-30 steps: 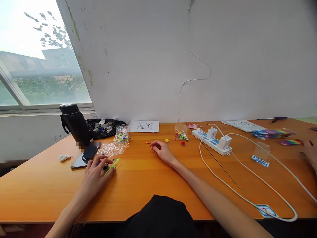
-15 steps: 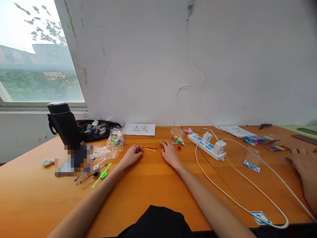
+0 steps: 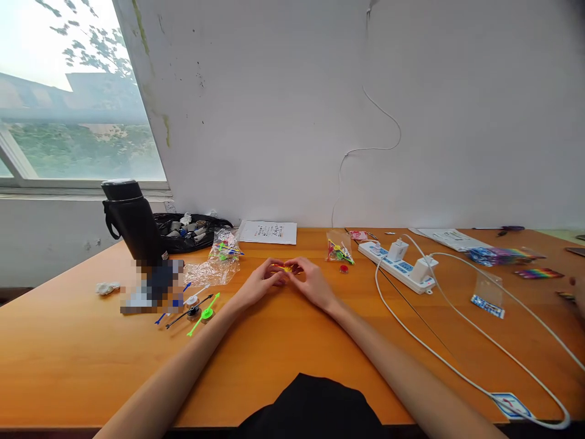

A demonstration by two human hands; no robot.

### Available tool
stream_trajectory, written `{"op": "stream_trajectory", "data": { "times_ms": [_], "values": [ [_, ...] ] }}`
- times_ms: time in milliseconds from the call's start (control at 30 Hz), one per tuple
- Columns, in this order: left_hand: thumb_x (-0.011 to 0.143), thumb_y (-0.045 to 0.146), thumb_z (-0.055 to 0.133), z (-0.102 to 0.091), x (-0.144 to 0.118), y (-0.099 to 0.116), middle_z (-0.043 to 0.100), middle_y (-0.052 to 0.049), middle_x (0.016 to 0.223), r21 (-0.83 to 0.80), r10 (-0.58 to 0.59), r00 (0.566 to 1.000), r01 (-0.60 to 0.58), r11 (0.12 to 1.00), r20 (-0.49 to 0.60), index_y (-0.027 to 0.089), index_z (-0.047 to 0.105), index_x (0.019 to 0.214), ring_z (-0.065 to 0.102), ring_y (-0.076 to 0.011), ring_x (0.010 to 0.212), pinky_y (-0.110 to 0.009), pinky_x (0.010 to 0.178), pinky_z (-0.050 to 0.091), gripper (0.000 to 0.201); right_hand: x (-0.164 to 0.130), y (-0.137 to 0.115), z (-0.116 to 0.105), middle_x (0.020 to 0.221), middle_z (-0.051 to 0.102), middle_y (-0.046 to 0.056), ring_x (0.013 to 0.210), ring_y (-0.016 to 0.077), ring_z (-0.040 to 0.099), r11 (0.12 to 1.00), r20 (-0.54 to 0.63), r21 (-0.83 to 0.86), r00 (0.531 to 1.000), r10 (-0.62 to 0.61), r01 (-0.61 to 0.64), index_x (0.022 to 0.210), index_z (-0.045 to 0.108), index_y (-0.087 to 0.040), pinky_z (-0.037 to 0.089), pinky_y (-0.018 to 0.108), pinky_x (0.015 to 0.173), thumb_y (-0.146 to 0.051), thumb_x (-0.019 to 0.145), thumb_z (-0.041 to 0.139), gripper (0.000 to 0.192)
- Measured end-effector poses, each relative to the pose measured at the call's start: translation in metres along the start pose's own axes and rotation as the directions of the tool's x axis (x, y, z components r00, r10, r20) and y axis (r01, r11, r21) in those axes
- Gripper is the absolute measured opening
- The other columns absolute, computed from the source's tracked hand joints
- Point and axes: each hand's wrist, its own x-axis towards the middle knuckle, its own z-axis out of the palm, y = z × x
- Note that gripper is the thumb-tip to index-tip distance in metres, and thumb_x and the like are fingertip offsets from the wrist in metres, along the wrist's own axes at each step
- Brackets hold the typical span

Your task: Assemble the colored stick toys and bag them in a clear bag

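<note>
My left hand (image 3: 261, 283) and my right hand (image 3: 314, 284) meet over the middle of the table, fingertips pinched around a small yellow plastic piece (image 3: 287, 269). A thin arrow shaft shows beside it at my left fingertips, but the fingers cover most of it. Left of my left forearm lie assembled arrow spinners: a green spinner (image 3: 207, 313), a black spinner (image 3: 194, 312) and a blue arrow (image 3: 183, 296) with a white one beside it. Beyond my right hand sits a small red round piece (image 3: 343, 269) near a clear bag of coloured arrows (image 3: 339, 249).
At left stand a black bottle (image 3: 132, 222) and a black bag (image 3: 196, 235). Another clear bag (image 3: 223, 250) lies behind my left hand. To the right are a power strip (image 3: 397, 268) with white cables and rainbow-coloured packets (image 3: 503, 255). Another person's hand (image 3: 578, 292) shows at the right edge.
My hands have come together from apart, and the yellow piece is now between them. The red and yellow arrows no longer show on the table. The other person's hand has moved right.
</note>
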Motion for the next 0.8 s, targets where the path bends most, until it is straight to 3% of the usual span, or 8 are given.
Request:
{"op": "stream_trajectory", "data": {
  "times_ms": [100,167,267,400,500,667,800],
  "values": [
    [0.088,0.042,0.062,0.004,-0.001,0.0,0.07,-0.008,0.103,-0.057,-0.014,1.0,0.015,0.998,0.015,0.018,0.057,0.112,0.069,-0.018,0.092,-0.035,0.087,0.056,0.034,-0.002,-0.012,0.008,0.112,0.065,0.007,0.095,0.0193,0.064,0.997,0.105,0.069,0.993,-0.047,0.039,0.113,0.065,-0.024,0.052,0.034,0.09,-0.026,0.095,0.057,0.02],
    [0.087,0.045,0.064,0.004,-0.001,-0.001,0.07,-0.009,0.102,-0.047,-0.03,0.999,0.03,0.998,-0.013,0.017,0.059,0.11,0.07,-0.0176,0.089,-0.035,0.086,0.057,0.037,-0.002,-0.013,0.008,0.116,0.062,0.007,0.098,0.0189,0.064,0.998,0.115,0.042,0.992,-0.046,0.041,0.116,0.064,-0.024,0.052,0.034,0.092,-0.023,0.095,0.055,0.022],
    [0.085,0.048,0.066,0.002,0.002,-0.002,0.072,-0.01,0.101,-0.066,-0.074,0.996,0.07,0.995,-0.058,0.016,0.06,0.108,0.071,-0.0167,0.081,-0.037,0.085,0.057,0.04,-0.003,-0.004,0.005,0.116,0.061,0.008,0.107,0.0212,0.06,0.987,0.07,-0.157,0.997,-0.012,0.023,0.117,0.063,-0.023,0.048,0.036,0.097,-0.018,0.094,0.053,0.026],
    [0.083,0.048,0.068,0.0,0.004,-0.003,0.072,-0.011,0.102,-0.102,-0.089,0.991,0.078,0.992,-0.101,0.015,0.06,0.102,0.071,-0.0163,0.078,-0.037,0.083,0.058,0.039,-0.003,0.008,0.001,0.108,0.061,0.009,0.106,0.0232,0.057,0.909,0.059,-0.417,0.997,0.041,-0.012,0.102,0.068,-0.019,0.046,0.037,0.096,-0.012,0.093,0.051,0.021],
    [0.083,0.046,0.068,0.0,0.004,-0.002,0.072,-0.012,0.103,-0.1,-0.093,0.99,0.083,0.992,-0.107,0.015,0.06,0.102,0.071,-0.0165,0.078,-0.037,0.083,0.058,0.038,-0.003,0.011,0.001,0.101,0.063,0.009,0.1,0.0236,0.057,0.873,0.054,-0.488,0.997,0.059,-0.026,0.093,0.068,-0.019,0.046,0.037,0.092,-0.013,0.093,0.049,0.02],
    [0.084,0.046,0.067,0.001,0.003,-0.002,0.071,-0.011,0.101,-0.093,-0.096,0.989,0.086,0.992,-0.112,0.015,0.06,0.102,0.071,-0.0162,0.078,-0.036,0.083,0.058,0.037,-0.002,0.011,0.002,0.105,0.065,0.009,0.101,0.0249,0.056,0.84,0.012,-0.54,0.998,0.064,-0.047,0.104,0.067,-0.019,0.044,0.037,0.091,-0.012,0.092,0.051,0.021],
    [0.084,0.046,0.066,0.0,0.004,-0.003,0.071,-0.01,0.101,-0.09,-0.095,0.99,0.086,0.992,-0.104,0.015,0.06,0.102,0.071,-0.0162,0.079,-0.036,0.083,0.058,0.036,-0.003,0.013,0.001,0.101,0.066,0.01,0.098,0.0258,0.057,0.81,0.021,-0.583,0.996,0.089,-0.06,0.095,0.067,-0.02,0.044,0.037,0.086,-0.016,0.094,0.053,0.015]
  ]
}}
